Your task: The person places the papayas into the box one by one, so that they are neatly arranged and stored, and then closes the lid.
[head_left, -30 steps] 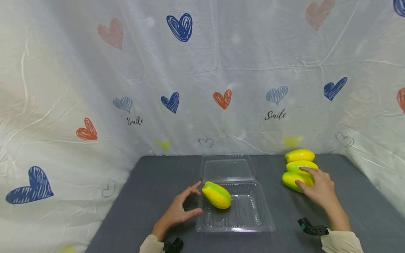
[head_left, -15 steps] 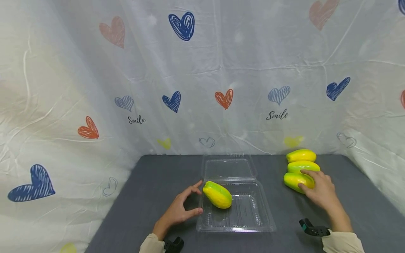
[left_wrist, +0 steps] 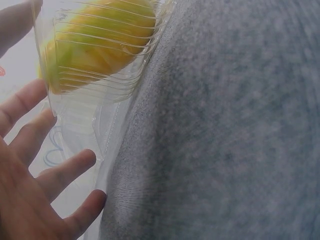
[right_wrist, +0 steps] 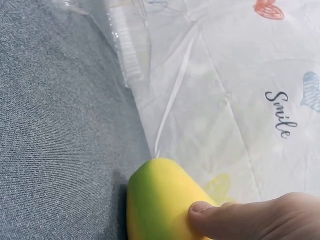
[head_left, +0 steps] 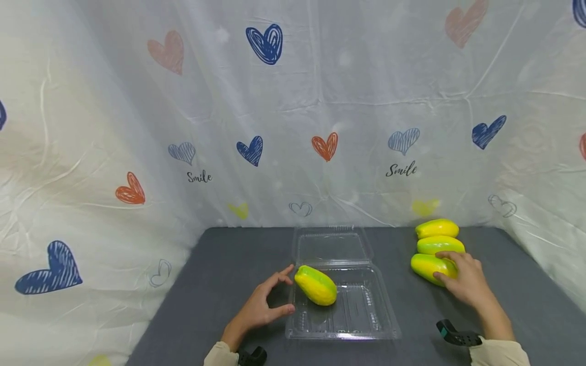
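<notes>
Front yellow-green fruit [head_left: 426, 267] of three being pinched near right end by right hand [head_left: 468, 278], on counter [head_left: 229, 254], right of clear container [head_left: 343, 336]; long axis being aligned roughly left-right; left hand [head_left: 257, 306] being held wide at container's left edge

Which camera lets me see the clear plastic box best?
The head view: it shows the clear plastic box lying open, lid folded back, one fruit inside. The left wrist view shows its ribbed side up close, the fruit showing through. The right wrist view catches only part, near the top.
</notes>
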The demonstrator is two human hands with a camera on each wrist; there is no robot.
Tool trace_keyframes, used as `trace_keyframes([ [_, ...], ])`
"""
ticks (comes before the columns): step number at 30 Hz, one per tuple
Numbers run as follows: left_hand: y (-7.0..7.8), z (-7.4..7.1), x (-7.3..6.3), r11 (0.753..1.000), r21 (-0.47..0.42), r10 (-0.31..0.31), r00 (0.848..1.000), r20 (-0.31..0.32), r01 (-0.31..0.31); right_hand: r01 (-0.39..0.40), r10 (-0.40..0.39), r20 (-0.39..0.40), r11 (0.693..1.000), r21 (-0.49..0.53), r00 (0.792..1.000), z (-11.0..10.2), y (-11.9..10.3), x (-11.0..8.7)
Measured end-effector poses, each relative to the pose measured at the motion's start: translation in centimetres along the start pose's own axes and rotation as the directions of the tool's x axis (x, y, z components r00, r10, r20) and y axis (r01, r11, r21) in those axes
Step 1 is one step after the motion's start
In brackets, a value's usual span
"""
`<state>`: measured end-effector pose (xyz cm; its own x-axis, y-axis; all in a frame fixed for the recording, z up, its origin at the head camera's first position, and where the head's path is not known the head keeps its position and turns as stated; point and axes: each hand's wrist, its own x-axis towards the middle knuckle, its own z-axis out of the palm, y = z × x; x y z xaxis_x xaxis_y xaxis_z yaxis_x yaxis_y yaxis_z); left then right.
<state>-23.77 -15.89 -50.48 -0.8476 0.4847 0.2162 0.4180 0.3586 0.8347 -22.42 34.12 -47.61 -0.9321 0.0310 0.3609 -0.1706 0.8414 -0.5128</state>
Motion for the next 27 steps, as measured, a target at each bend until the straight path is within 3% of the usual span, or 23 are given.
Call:
trace_keyframes([
  [20,-0.19,0.06,0.07,1.000,0.015,0.008,1.000,0.003,-0.008,-0.062,0.062,0.160,0.998,-0.002,0.985,-0.95,0.00,0.21],
  [27,-0.04,0.06,0.06,1.000,0.002,0.004,1.000,-0.001,-0.004,-0.031,0.030,0.166,1.000,0.003,0.986,-0.91,0.06,0.26],
])
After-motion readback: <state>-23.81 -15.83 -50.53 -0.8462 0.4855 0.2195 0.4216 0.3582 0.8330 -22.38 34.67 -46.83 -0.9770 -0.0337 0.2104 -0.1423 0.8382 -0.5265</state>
